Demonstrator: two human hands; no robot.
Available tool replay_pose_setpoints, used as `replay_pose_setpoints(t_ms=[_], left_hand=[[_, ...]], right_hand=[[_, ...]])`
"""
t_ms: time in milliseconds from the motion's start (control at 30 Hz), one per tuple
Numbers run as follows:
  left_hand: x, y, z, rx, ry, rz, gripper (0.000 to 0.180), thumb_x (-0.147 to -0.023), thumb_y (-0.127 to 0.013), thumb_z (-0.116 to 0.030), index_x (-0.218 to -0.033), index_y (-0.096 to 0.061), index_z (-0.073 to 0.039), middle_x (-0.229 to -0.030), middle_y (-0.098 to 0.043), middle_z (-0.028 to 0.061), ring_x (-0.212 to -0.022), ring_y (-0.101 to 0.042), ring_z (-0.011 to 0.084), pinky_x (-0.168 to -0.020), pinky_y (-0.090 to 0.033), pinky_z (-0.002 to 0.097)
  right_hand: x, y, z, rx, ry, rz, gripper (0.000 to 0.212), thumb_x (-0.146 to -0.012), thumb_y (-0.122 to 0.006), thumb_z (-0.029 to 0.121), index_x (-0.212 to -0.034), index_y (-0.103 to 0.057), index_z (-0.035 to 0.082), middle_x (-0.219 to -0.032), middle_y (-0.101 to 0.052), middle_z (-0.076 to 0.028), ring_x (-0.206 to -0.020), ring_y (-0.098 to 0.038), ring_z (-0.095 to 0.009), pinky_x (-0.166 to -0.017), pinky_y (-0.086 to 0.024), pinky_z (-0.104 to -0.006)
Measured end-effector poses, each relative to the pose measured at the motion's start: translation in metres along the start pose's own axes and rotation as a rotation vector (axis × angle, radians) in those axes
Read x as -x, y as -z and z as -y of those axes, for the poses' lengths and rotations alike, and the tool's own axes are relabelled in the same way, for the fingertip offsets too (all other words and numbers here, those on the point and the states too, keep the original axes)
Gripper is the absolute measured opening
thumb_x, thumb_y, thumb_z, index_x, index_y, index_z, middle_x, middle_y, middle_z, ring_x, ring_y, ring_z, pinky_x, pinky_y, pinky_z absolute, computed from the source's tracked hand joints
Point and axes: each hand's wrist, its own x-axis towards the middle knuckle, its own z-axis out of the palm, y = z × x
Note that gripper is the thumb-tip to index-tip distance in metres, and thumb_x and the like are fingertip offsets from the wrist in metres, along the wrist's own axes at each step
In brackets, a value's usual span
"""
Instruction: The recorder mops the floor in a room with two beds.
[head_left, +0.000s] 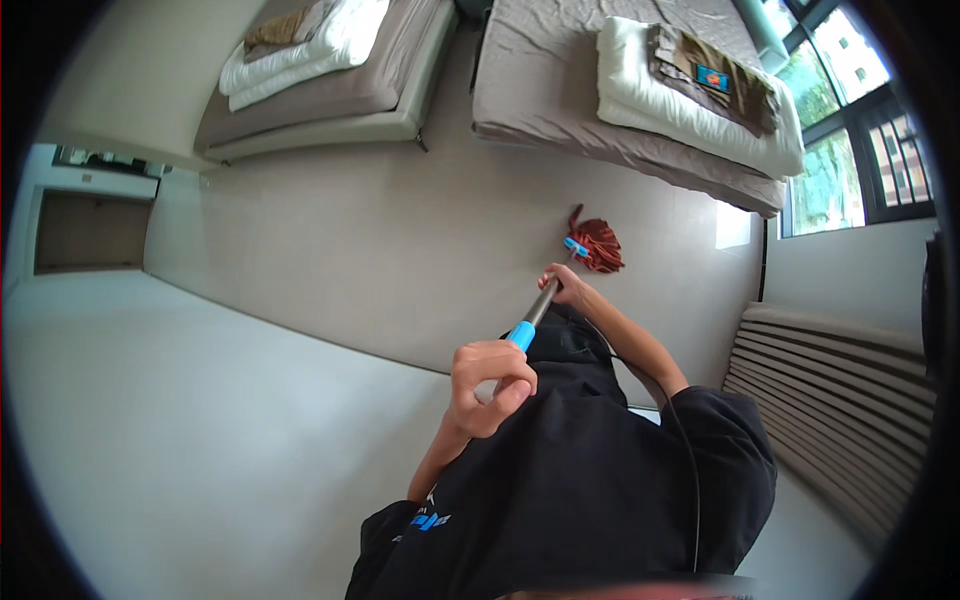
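Observation:
A mop with a grey metal pole, a blue grip and a blue head joint slants away from my body. Its dark red strands lie fanned out on the pale floor, to the right of the middle. My left hand is closed round the top of the pole, at the blue grip close to my chest. Lower on the pole, my right hand wraps the bare metal part. My right arm reaches forward and partly bends round my side.
A bed with a folded white quilt stands ahead on the right; another bed stands ahead on the left. Folded grey slats line the right wall below a window. A white wall runs along my left.

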Motion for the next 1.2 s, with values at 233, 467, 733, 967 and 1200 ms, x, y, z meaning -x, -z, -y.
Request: replay_pose_setpoints(t_ms=[233, 467, 733, 967, 1200], left_hand=[[-0.028, 0.048, -0.008, -0.172, -0.033, 0.107, 0.008, -0.066, -0.064, -0.004, -0.063, -0.057, -0.006, -0.051, -0.043, 0.0016, -0.045, -0.043, 0.0172, -0.047, -0.033, 0.0302], [-0.08, 0.122, 0.021, -0.151, 0.028, 0.053, 0.008, -0.07, -0.064, -0.003, -0.065, -0.058, -0.003, -0.05, -0.044, 0.0032, -0.045, -0.044, 0.0172, -0.048, -0.033, 0.0312], [-0.181, 0.188, 0.049, -0.08, 0.002, 0.189, 0.006, -0.072, -0.065, -0.003, -0.07, -0.06, -0.005, -0.052, -0.047, 0.0028, -0.046, -0.049, 0.0175, -0.048, -0.036, 0.0309], [-0.222, 0.287, 0.077, 0.078, -0.051, 0.381, 0.006, -0.064, -0.064, 0.0, -0.066, -0.06, -0.004, -0.051, -0.043, 0.002, -0.044, -0.045, 0.0175, -0.047, -0.034, 0.0298], [-0.245, 0.479, 0.094, 0.164, 0.075, 0.172, 0.025, -0.064, -0.058, -0.024, -0.061, -0.058, 0.0, -0.056, -0.054, 0.0068, -0.049, -0.048, 0.0176, -0.049, -0.036, 0.0288]], right_hand=[[-0.046, -0.083, -0.013, 0.104, -0.151, 0.157, 0.019, -0.088, -0.049, 0.004, -0.073, -0.039, 0.009, -0.055, -0.037, 0.0, -0.045, -0.039, -0.012, -0.043, -0.041, -0.0267], [-0.071, -0.16, 0.015, 0.059, -0.132, 0.031, 0.02, -0.086, -0.049, 0.003, -0.075, -0.034, 0.01, -0.056, -0.036, 0.0, -0.044, -0.037, -0.012, -0.043, -0.041, -0.0266], [-0.092, -0.22, 0.041, -0.064, -0.107, 0.033, 0.017, -0.087, -0.049, 0.006, -0.077, -0.036, 0.009, -0.058, -0.038, -0.001, -0.047, -0.04, -0.013, -0.047, -0.043, -0.025], [-0.126, -0.275, 0.03, -0.118, -0.025, -0.044, 0.017, -0.086, -0.052, 0.005, -0.078, -0.037, 0.009, -0.059, -0.04, -0.001, -0.048, -0.044, -0.014, -0.046, -0.044, -0.0258], [-0.163, -0.404, -0.009, -0.152, 0.052, -0.092, 0.019, -0.085, -0.053, 0.002, -0.071, -0.042, 0.01, -0.057, -0.043, -0.001, -0.048, -0.047, -0.013, -0.049, -0.048, -0.0287]])
